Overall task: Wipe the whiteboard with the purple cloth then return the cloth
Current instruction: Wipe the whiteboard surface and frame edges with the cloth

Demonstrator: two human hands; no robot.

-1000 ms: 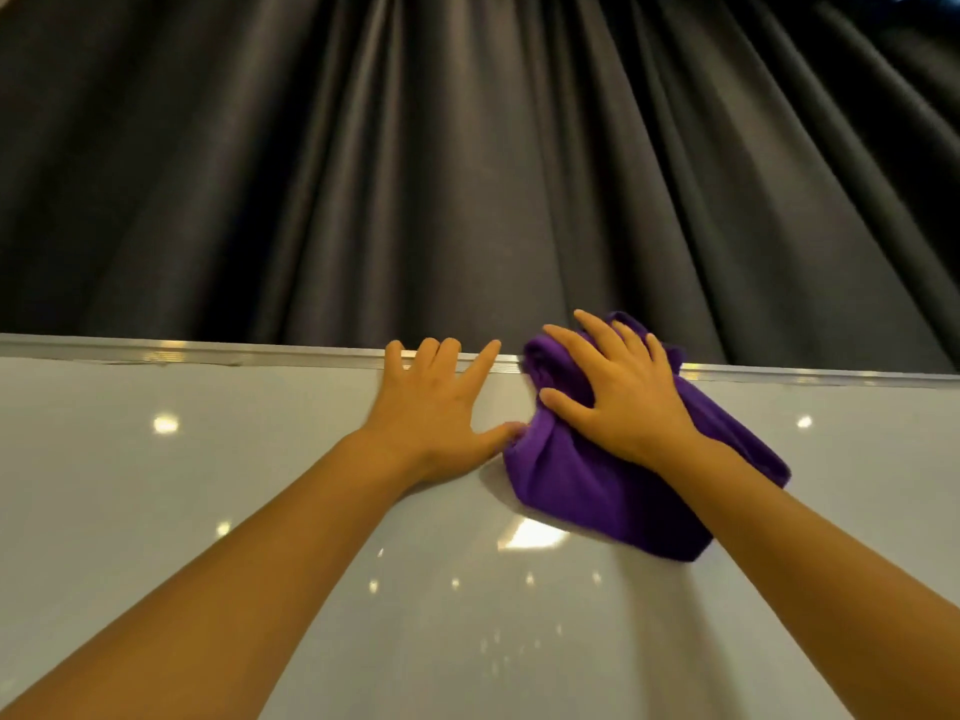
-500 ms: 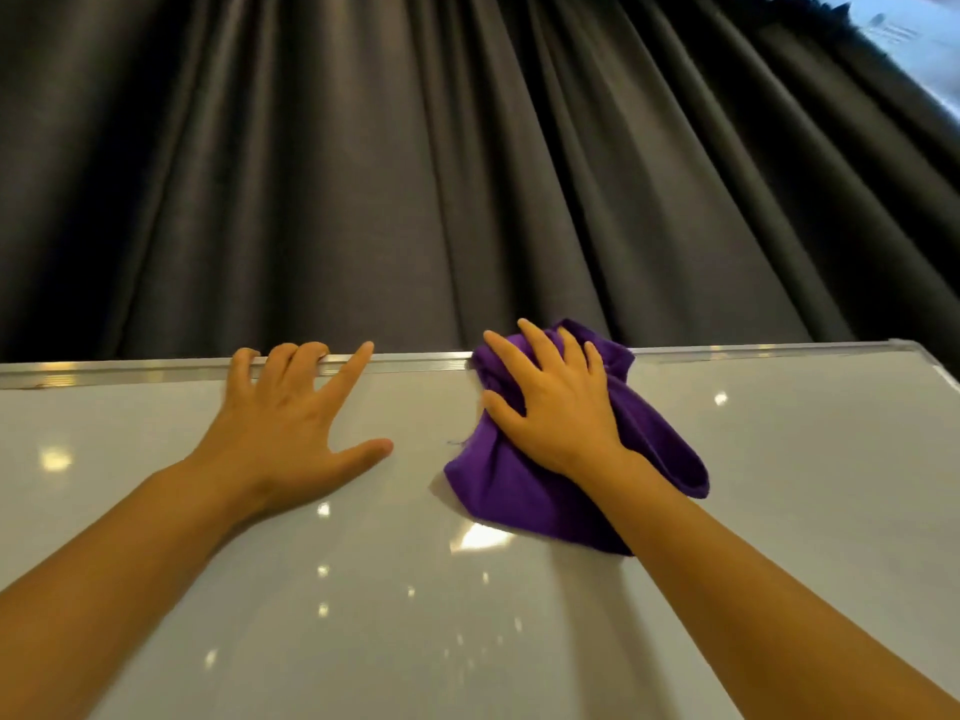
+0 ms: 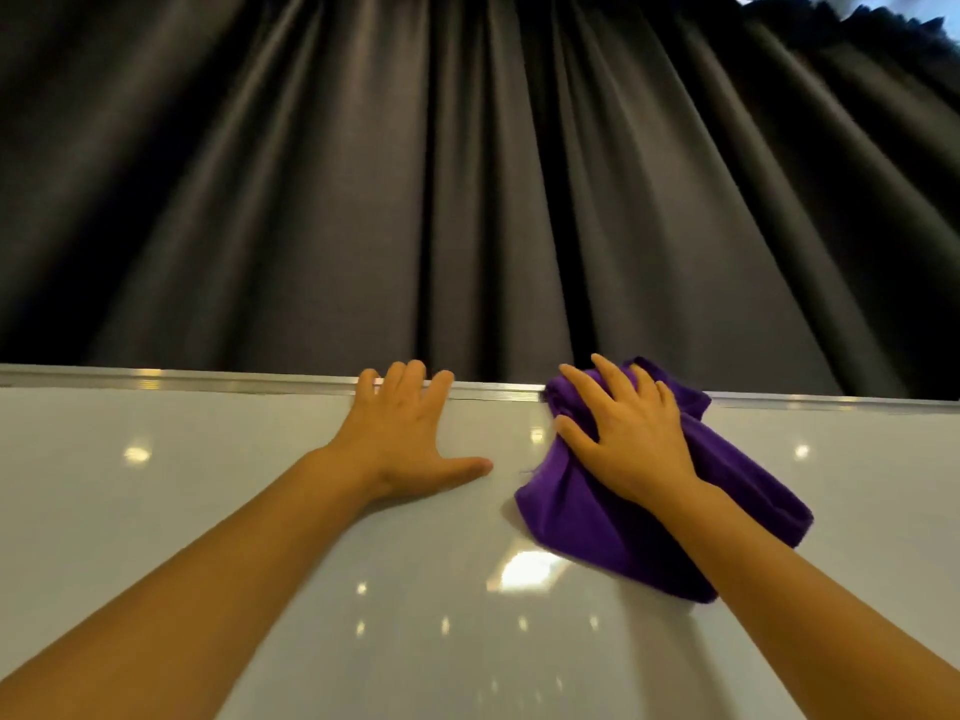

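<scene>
The glossy whiteboard fills the lower half of the view, its metal top rail running across. My right hand presses the crumpled purple cloth flat against the board just under the rail, fingers spread over it; the cloth's upper fold reaches over the rail. My left hand lies flat on the bare board beside it, fingers apart, fingertips on the rail, thumb a short gap from the cloth.
A dark pleated curtain hangs behind the board and fills the upper half. A pale strip of ceiling shows at the top right corner. Ceiling lights reflect as bright spots on the board.
The view has swung back left, so the board's right corner is out of sight. The cloth and right hand stay at the top rail; the left hand sits closer to the cloth than half a second ago.
</scene>
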